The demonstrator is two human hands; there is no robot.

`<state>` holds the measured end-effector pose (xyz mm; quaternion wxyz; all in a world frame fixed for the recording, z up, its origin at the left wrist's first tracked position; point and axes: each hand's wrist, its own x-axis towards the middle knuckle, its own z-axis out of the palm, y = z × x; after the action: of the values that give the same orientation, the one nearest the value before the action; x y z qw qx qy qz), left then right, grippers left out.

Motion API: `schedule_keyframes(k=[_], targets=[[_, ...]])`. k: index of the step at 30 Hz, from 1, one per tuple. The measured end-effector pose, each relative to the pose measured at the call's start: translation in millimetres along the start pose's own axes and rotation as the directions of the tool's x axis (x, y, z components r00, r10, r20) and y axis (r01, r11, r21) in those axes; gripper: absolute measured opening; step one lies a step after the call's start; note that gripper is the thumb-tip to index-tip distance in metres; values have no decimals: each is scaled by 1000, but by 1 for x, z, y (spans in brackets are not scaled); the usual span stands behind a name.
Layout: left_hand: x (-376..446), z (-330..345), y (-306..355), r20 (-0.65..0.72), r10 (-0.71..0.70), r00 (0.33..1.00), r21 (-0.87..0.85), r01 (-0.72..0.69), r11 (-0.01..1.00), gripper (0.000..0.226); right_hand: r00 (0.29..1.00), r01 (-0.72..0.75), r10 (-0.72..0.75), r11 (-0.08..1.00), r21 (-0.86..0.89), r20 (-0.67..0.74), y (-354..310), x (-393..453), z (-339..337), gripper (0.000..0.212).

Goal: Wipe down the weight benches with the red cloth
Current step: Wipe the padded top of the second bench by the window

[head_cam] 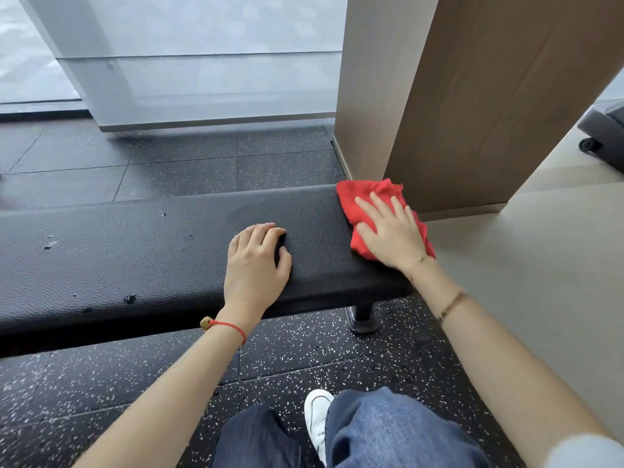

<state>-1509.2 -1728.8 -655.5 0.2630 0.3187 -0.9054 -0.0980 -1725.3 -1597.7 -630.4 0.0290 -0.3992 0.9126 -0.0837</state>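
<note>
The black padded weight bench (135,251) is the landmark: its long axis runs across the view from the left edge to a right end that stops just short of a wood-panelled column (472,96). Nearly all of the pad stretches away to the left of both hands, so the unwiped run, as far as I can judge, lies leftward along that axis. The vinyl shows a few small nicks and scuffs toward the left half and along the near edge.

On the bench's right end lies the red cloth (363,197), crumpled and spread over the far right corner, with its right edge hanging slightly past the pad's end. The right hand (391,231) lies flat on top of it, fingers straight and splayed, pressing it down onto the pad rather than clutching it; the cloth sits directly beneath the palm and sticks out beyond the fingertips toward the far edge of the bench.

The left hand (258,261) rests bare on the pad a little to the left of the cloth, near the bench's front edge, fingers loosely curled and holding nothing; it looks like a brace.

The right hand is the one on the cloth, so the coming stroke would probably be a sweep leftward along the bench, and the left hand sits in that path.
</note>
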Motion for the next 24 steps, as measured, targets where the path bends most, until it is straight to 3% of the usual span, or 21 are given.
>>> schedule_keyframes(k=[3, 7, 11, 16, 20, 24], targets=[[0, -1, 1, 3, -7, 1000, 4, 7, 1000, 28, 997, -63, 62, 998, 29, 39, -29, 30, 1, 55], [1, 0, -1, -4, -10, 1000, -4, 10, 1000, 28, 986, 165, -166, 986, 38, 28, -68, 4, 12, 57], [0, 1, -2, -5, -5, 1000, -14, 5, 1000, 29, 957, 290, -291, 955, 57, 5, -42, -42, 10, 58], [-1, 2, -2, -1, 4, 1000, -8, -4, 1000, 29, 995, 93, -93, 996, -1, -26, 11, -34, 1, 55], [0, 1, 0, -15, -2, 1000, -2, 2, 1000, 28, 996, -89, 89, 994, 59, 12, -7, 26, -1, 54], [0, 1, -1, -21, -2, 1000, -4, 1, 1000, 28, 1000, -10, 9, 999, 51, 24, -47, 37, 6, 56]])
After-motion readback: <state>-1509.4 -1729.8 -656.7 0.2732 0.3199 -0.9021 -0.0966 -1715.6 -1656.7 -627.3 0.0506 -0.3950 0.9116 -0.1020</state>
